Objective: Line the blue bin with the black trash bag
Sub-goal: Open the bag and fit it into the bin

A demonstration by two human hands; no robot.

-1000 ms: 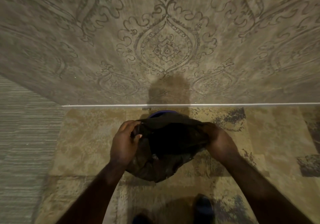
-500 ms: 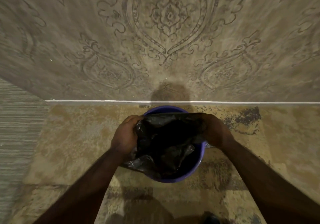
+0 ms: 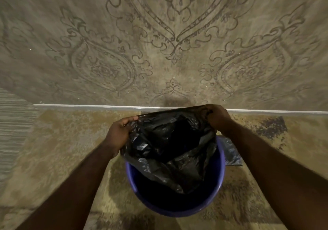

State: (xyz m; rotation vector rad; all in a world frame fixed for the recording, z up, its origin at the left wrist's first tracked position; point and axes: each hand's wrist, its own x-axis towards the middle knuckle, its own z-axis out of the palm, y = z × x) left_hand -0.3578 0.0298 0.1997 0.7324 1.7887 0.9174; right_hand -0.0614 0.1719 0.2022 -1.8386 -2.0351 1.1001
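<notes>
Black bag (image 3: pixel 168 146) hangs stretched open between both hands, its bottom drooping into the blue bin (image 3: pixel 177 210). Left hand (image 3: pixel 118 133) pinches the rim at nine o'clock; right hand (image 3: pixel 217 117) grips it at two o'clock.

Bin (image 3: pixel 174 210): stands on the floor (image 3: pixel 58 158), close before the wall (image 3: pixel 159 43).
Trash bag (image 3: pixel 170 146): held over the bin's far half, its lower part hanging down inside the bin.
Bag flap (image 3: pixel 230 151): spills over the bin's right rim onto the floor.
Left hand (image 3: pixel 118 134): at the bag's left edge, left of the bin.
Right hand (image 3: pixel 215 117): at the bag's far right edge, above the bin's far rim.
Baseboard (image 3: pixel 88 106): runs left to right behind the bin, between floor and wall.
</notes>
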